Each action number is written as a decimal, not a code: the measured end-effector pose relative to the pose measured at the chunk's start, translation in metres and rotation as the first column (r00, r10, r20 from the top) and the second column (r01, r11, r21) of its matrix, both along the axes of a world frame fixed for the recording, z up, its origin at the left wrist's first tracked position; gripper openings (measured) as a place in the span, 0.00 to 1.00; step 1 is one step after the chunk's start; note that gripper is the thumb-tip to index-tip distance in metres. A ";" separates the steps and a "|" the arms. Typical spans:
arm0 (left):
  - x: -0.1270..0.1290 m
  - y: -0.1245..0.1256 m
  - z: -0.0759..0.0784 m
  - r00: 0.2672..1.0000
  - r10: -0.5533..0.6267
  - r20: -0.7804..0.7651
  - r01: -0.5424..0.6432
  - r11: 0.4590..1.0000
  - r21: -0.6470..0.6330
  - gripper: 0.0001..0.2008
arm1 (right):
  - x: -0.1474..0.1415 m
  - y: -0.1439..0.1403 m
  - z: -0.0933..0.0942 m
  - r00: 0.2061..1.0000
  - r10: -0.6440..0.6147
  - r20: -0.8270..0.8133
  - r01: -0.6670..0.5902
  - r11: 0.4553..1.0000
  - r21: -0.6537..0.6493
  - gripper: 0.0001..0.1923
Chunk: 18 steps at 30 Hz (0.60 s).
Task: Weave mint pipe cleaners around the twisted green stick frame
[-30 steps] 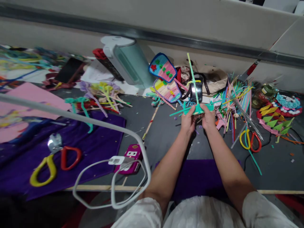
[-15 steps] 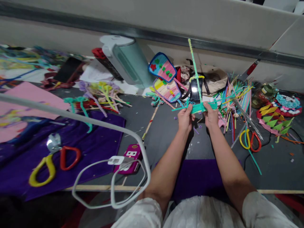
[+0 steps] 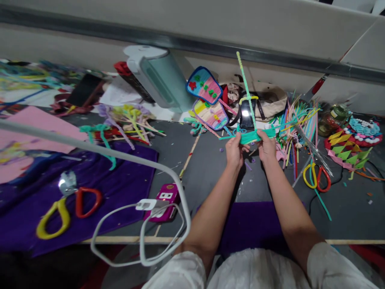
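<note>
Both my hands hold a teal pipe-cleaner piece (image 3: 252, 136) above the grey table (image 3: 207, 168). My left hand (image 3: 235, 150) grips its left side and my right hand (image 3: 266, 146) grips its right side. The piece is a flat woven band with loose ends sticking out left and right. A long green stem (image 3: 246, 86) rises from its middle, with a yellow strand wound round it partway up. A pile of loose coloured pipe cleaners (image 3: 296, 120) lies just right of my right hand.
Yellow and red scissors (image 3: 316, 177) lie at right, another pair (image 3: 67, 208) on purple cloth at left. A magenta power strip (image 3: 164, 200) with white cable sits near front. A pale green appliance (image 3: 159, 78), woven fans (image 3: 207, 98), a phone (image 3: 247, 114) and felt shapes (image 3: 350, 152) crowd the back.
My hands have lifted the teal piece up and slightly away from me, so the stem stands higher against the wall. The grip on both sides is the same.
</note>
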<state>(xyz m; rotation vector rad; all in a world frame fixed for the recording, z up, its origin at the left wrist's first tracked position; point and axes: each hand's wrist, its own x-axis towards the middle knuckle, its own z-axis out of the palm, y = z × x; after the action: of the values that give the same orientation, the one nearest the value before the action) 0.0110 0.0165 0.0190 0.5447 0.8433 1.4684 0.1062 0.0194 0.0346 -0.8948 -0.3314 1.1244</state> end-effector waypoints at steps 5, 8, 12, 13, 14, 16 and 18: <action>0.001 0.001 -0.001 0.999 0.033 0.013 -0.033 0.999 -0.019 0.23 | -0.002 -0.001 0.001 1.000 -0.020 0.017 0.020 1.000 -0.006 0.14; 0.001 0.002 -0.001 0.999 0.033 0.008 -0.033 0.999 -0.038 0.23 | -0.002 -0.001 0.001 1.000 -0.020 0.019 0.020 1.000 -0.002 0.15; 0.001 0.001 0.000 0.997 0.030 0.077 -0.025 0.997 -0.068 0.21 | -0.005 -0.001 0.000 0.999 -0.024 0.043 0.022 0.999 0.033 0.16; 0.001 0.001 0.000 0.994 0.019 0.107 -0.010 0.997 -0.081 0.20 | -0.007 -0.001 -0.001 0.998 -0.030 0.048 0.028 0.999 0.039 0.16; 0.002 0.001 0.001 0.990 0.006 0.139 0.008 0.995 -0.099 0.19 | -0.009 -0.001 -0.002 0.998 -0.039 0.053 0.037 0.998 0.043 0.15; 0.004 0.001 0.001 0.980 -0.019 0.196 0.048 0.988 -0.144 0.18 | -0.015 -0.002 -0.005 0.996 -0.055 0.064 0.053 0.998 0.043 0.14; 0.005 0.001 0.001 0.968 -0.019 0.252 0.069 0.979 -0.190 0.16 | -0.022 -0.004 -0.007 0.995 -0.056 0.082 0.052 0.997 0.050 0.13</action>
<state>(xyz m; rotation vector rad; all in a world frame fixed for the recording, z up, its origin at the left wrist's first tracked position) 0.0160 0.0177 0.0204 0.2225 0.7622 1.3605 0.0844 0.0156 0.0274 -0.9050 -0.3986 1.0279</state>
